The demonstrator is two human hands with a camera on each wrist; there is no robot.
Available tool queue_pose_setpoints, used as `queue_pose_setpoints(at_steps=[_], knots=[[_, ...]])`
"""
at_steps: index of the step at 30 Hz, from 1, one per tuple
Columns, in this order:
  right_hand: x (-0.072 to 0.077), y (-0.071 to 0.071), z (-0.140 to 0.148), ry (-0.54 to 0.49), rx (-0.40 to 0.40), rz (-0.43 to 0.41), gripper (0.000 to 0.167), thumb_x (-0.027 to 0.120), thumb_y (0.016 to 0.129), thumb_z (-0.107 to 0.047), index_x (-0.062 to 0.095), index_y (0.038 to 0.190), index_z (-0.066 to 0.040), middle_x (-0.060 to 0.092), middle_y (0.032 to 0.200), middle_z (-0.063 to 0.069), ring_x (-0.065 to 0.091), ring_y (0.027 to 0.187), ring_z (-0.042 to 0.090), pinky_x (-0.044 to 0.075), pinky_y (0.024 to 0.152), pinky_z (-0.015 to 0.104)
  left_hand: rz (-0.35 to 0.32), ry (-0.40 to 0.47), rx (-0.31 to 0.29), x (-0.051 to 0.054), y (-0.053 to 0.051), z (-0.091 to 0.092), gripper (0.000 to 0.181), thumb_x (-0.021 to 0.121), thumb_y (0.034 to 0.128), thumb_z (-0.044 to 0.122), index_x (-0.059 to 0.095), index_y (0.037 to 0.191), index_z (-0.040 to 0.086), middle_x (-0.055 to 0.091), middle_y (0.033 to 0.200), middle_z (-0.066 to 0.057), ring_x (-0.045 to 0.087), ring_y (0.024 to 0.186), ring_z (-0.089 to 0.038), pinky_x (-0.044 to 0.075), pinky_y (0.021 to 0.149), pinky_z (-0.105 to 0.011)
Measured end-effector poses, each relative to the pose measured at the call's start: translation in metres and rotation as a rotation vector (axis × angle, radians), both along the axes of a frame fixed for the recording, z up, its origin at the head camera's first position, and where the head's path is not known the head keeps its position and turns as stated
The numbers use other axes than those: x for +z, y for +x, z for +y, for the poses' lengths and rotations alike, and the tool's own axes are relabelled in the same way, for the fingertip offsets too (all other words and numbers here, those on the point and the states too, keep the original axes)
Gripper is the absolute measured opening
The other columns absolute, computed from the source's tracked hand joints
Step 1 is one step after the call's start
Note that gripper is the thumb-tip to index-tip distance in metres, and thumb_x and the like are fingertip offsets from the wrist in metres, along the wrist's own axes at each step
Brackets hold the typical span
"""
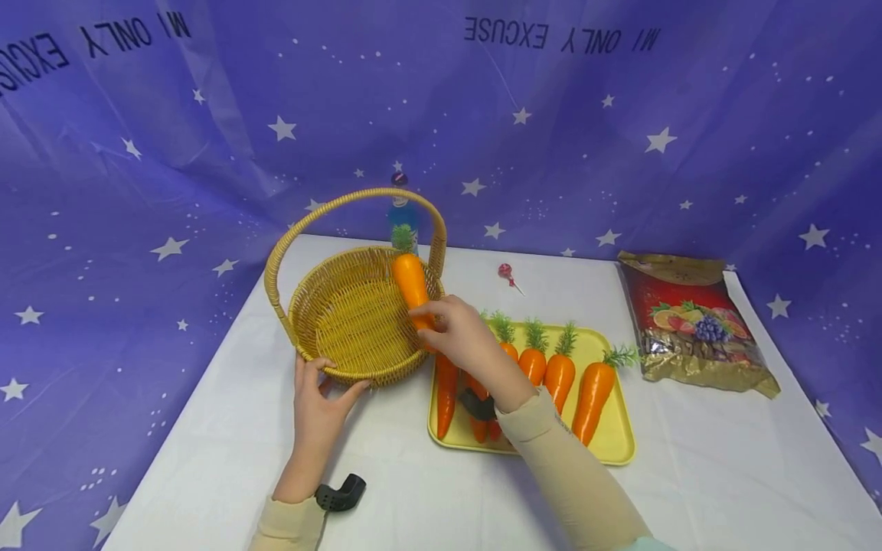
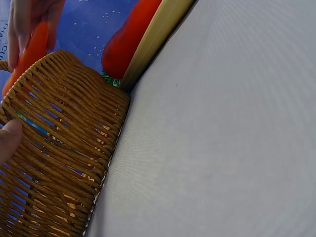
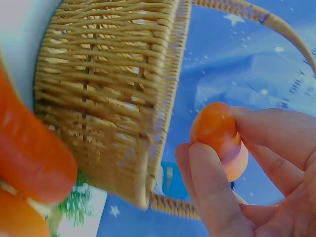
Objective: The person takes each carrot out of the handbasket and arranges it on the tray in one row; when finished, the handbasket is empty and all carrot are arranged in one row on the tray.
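Observation:
A wicker basket (image 1: pixel 351 375) with a tall arched handle stands on the left of the table, and no item shows on its woven floor. My left hand (image 1: pixel 318 405) grips its near rim; in the left wrist view a fingertip (image 2: pixel 9 140) lies against the weave. Between thumb and fingers, my right hand (image 1: pixel 468 337) pinches an orange carrot (image 1: pixel 412 283) by its lower part. That carrot is tilted over the basket's right rim, green top pointing away. On a yellow tray (image 1: pixel 620 436) to the right lie several more carrots (image 1: pixel 594 398), some partly hidden by my right arm.
Behind the basket stands a blue bottle (image 1: pixel 401 214). A red lollipop (image 1: pixel 506 273) lies at the back middle. On the right is a red and gold fruit-print bag (image 1: pixel 699 325). A purple star-patterned cloth (image 1: pixel 551 153) hangs behind the white table (image 1: pixel 386 474).

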State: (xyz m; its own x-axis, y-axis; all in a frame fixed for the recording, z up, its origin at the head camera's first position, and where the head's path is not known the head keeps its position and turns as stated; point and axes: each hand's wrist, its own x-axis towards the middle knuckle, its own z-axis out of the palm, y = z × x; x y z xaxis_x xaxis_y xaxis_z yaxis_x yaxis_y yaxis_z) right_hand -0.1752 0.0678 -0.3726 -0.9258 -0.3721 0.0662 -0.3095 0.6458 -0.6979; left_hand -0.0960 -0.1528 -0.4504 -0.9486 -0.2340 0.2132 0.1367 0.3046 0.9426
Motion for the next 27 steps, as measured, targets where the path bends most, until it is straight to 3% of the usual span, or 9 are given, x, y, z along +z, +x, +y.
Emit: queue_pose_setpoints(at_steps=[4, 9, 16, 21, 27], knots=[[0.000, 0.016, 0.024, -0.048, -0.070, -0.019, 0.031, 0.070, 0.089, -0.016, 0.069, 0.119, -0.024, 0.058, 0.113, 0.003, 0.060, 0.090, 0.021, 0.053, 0.070, 0.031, -0.016, 0.012, -0.007, -0.016, -0.007, -0.003, 0.053, 0.083, 0.0726, 0.000, 0.044, 0.108, -0.005, -0.006, 0.157, -0.021, 0.011, 0.142, -0.038, 0.038, 0.102, -0.053], [-0.005, 0.036, 0.055, -0.073, -0.130, 0.012, 0.032, 0.072, 0.088, -0.012, 0.070, 0.119, -0.020, 0.059, 0.114, 0.004, 0.061, 0.092, 0.023, 0.055, 0.075, 0.035, -0.014, -0.004, 0.000, -0.033, -0.012, -0.007, 0.055, 0.085, 0.0724, 0.008, 0.045, 0.109, -0.002, -0.006, 0.159, -0.013, 0.012, 0.143, -0.032, 0.040, 0.101, -0.050], [-0.012, 0.065, 0.095, -0.074, -0.210, 0.029, 0.033, 0.072, 0.087, -0.012, 0.069, 0.119, -0.020, 0.059, 0.116, 0.003, 0.062, 0.095, 0.025, 0.056, 0.076, 0.035, -0.006, -0.026, 0.006, -0.034, -0.013, -0.008, 0.054, 0.085, 0.0724, 0.007, 0.044, 0.108, 0.000, -0.002, 0.160, -0.011, 0.016, 0.142, -0.031, 0.040, 0.102, -0.045], [-0.019, 0.086, 0.124, -0.067, -0.286, 0.050, 0.034, 0.073, 0.087, -0.009, 0.068, 0.120, -0.014, 0.060, 0.115, 0.007, 0.062, 0.095, 0.025, 0.056, 0.078, 0.039, -0.034, -0.024, 0.016, -0.033, -0.012, -0.008, 0.054, 0.085, 0.0727, 0.008, 0.045, 0.109, 0.001, -0.001, 0.160, -0.011, 0.018, 0.142, -0.029, 0.041, 0.102, -0.032], [-0.031, 0.113, 0.162, -0.032, -0.408, 0.090, 0.034, 0.074, 0.085, -0.005, 0.068, 0.118, -0.008, 0.061, 0.109, 0.013, 0.063, 0.092, 0.029, 0.056, 0.079, 0.045, -0.014, -0.003, 0.005, -0.032, -0.011, -0.010, 0.054, 0.085, 0.0727, 0.007, 0.045, 0.108, -0.002, 0.004, 0.159, -0.008, 0.025, 0.139, -0.029, 0.040, 0.098, -0.016]])
